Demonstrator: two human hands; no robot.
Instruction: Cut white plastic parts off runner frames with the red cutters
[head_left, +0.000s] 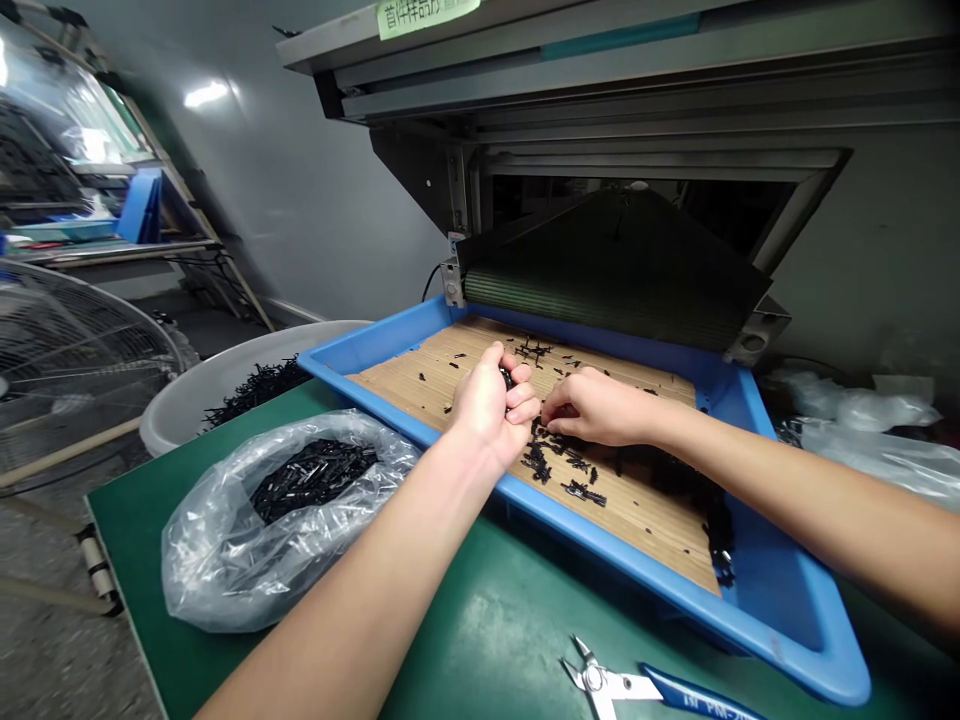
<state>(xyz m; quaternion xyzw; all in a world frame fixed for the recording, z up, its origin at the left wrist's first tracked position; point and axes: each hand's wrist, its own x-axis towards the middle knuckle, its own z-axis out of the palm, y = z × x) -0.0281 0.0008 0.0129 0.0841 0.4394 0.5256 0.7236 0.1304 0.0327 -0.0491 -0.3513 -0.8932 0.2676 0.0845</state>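
My left hand [491,405] is curled into a loose fist over the blue tray [780,600], with small black plastic parts [508,378] showing between its fingers. Just to its right, my right hand [592,408] pinches at the scattered black parts [581,490] that lie on the brown corrugated sheet [420,375] lining the tray. What its fingertips hold is too small to make out. The two hands nearly touch at the tray's middle.
A clear plastic bag of black parts [300,500] lies on the green table [480,640] at left. Behind it stands a grey tub [187,400] with black scrap. A dark conveyor [615,270] feeds the tray. Blue-handled cutters [637,688] lie at the front edge. A fan [67,350] stands far left.
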